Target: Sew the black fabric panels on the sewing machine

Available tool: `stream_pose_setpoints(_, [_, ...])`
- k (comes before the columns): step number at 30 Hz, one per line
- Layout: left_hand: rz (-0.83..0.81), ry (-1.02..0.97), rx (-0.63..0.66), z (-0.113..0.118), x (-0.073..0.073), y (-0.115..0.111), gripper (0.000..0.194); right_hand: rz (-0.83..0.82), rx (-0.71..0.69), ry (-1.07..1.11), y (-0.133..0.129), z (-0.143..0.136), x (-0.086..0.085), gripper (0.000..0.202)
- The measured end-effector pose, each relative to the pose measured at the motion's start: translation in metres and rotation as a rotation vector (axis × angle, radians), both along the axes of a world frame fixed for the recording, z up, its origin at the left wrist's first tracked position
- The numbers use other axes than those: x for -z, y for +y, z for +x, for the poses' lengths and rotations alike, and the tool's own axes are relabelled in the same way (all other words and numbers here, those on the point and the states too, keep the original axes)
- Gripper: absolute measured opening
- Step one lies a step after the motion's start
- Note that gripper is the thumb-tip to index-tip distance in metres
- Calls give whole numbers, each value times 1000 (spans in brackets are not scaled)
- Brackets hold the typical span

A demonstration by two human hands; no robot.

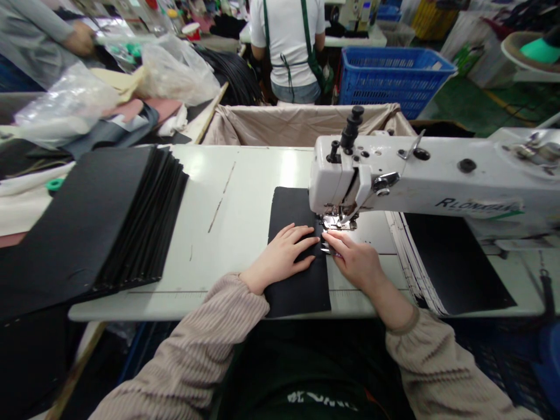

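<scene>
Dark clothing (301,356) sits nearest; the left hand (284,256), grip open and flat, is on the panel (300,294), on the surface (205,256) beside the foot (338,223); the right hand (361,265) covers snips (325,250), its grip impossible to tell; light, even pressure, right hand clear, should serve best.

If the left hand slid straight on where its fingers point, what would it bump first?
Probably the right hand, just ahead of the left hand. The sewing machine's metal foot is close too, and depth is hard to judge.
</scene>
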State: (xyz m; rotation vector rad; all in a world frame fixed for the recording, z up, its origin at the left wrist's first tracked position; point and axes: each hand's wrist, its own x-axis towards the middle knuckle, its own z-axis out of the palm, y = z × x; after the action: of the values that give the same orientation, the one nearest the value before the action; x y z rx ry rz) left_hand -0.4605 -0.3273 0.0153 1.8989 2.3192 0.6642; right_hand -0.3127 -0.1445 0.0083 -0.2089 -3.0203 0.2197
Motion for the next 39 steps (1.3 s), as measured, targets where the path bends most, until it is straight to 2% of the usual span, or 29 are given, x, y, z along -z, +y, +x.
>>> stream_pose_setpoints(39, [32,8,-81,-2,7,2,36,4,-1,5,1,1,0,51])
